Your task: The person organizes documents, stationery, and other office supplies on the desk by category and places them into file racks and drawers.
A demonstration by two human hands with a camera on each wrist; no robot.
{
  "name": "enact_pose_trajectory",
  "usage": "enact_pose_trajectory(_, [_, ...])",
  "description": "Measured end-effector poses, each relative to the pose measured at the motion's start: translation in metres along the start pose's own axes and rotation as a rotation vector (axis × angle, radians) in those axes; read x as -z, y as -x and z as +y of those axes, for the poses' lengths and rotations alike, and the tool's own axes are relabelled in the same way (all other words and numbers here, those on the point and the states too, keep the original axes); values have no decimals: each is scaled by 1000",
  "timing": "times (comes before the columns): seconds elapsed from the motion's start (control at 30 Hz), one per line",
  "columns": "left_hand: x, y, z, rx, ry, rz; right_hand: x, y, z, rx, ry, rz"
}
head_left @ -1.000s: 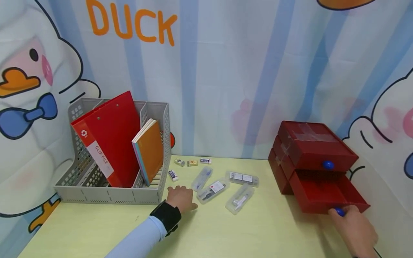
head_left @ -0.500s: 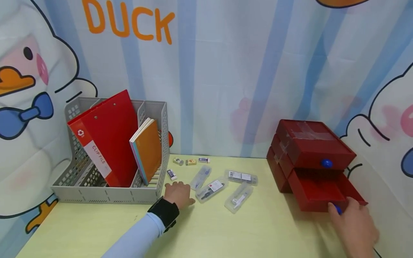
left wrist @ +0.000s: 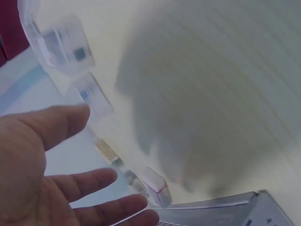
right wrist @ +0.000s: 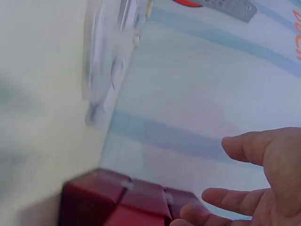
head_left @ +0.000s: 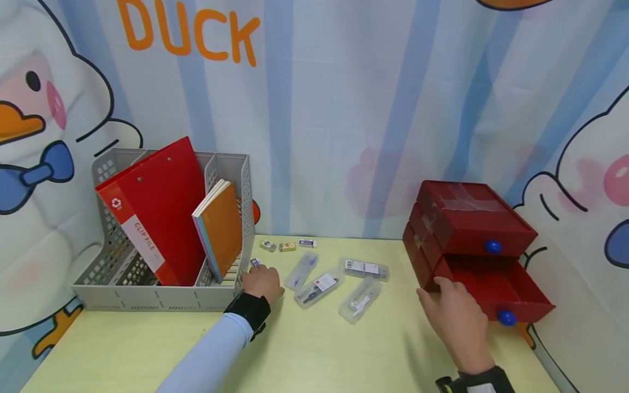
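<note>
My left hand (head_left: 262,283) hovers over the table just right of the grey file rack, holding nothing. In the left wrist view its fingers are spread, with a small white eraser (left wrist: 157,186) near the fingertips; the hand partly hides that eraser in the head view. My right hand (head_left: 457,322) is in front of the left side of the red drawer unit (head_left: 476,218), fingers extended and gripping nothing. The bottom drawer (head_left: 501,281) is pulled out, and its blue knob (head_left: 506,317) is free of the hand. Several clear plastic cases (head_left: 360,299) lie between the hands.
The grey rack (head_left: 162,299) holds a red clip file (head_left: 167,218) and some thin notebooks (head_left: 223,229). At the back of the table lie 3 small erasers (head_left: 288,246). A duck-print curtain (head_left: 324,120) hangs directly behind.
My right hand has let go of the blue knob and moved left, to the drawer unit's left side. The left hand has shifted slightly up toward the near eraser, now covering part of it.
</note>
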State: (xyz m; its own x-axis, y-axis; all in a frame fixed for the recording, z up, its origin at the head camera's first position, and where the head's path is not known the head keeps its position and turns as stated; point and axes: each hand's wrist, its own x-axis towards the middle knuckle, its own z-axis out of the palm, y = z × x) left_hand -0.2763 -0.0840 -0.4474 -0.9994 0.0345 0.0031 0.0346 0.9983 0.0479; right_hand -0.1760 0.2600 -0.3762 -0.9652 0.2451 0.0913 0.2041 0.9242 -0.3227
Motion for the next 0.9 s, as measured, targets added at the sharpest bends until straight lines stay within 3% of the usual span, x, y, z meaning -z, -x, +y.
enact_pose_trajectory(0.27, [-12,-14,4,136,18,73,-50,4,-28,90,-17,-14])
enact_pose_trajectory(0.43, [-22,-22,3,212,4,116,-69,8,-36,57,-55,-78])
enact_pose_trajectory(0.57, [-32,-30,0,260,11,97,-75,10,-38,48,-65,-94])
enact_pose_trajectory(0.77, [-42,-37,-1,230,20,18,-77,11,-36,46,-78,-90])
enact_pose_trajectory(0.9, [-37,-35,3,166,55,32,-77,11,-34,35,-78,-87])
